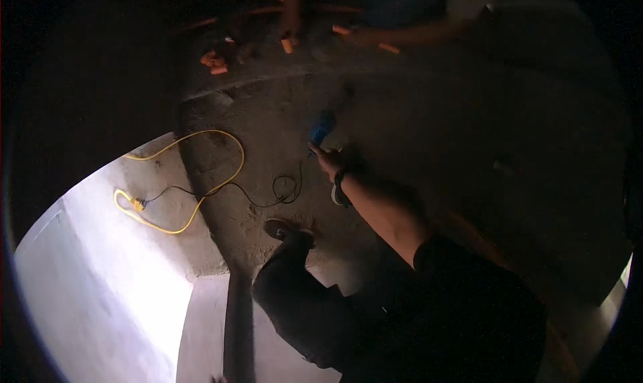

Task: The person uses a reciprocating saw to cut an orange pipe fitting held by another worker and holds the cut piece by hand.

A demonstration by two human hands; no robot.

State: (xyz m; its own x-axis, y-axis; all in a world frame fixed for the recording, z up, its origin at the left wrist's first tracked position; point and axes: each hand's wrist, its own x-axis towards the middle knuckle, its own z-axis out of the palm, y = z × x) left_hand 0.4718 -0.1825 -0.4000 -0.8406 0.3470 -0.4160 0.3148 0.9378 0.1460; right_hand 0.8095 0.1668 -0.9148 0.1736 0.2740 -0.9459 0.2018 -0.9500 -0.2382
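Observation:
My right hand, with a dark band at the wrist, reaches out over the floor. Its fingers are closed around the rear end of a blue corded power tool; dim light hides the tool's front and exact kind. A thin black cord loops near the tool and runs left to a yellow connector on a yellow extension cord. Under my wrist shows part of a pale round-edged thing. My left hand is not in view.
My shoe stands on the dusty floor. Beyond a curved edge, another person's hand and arm are near several orange pieces. A brightly lit pale surface lies at lower left. The right side is very dark.

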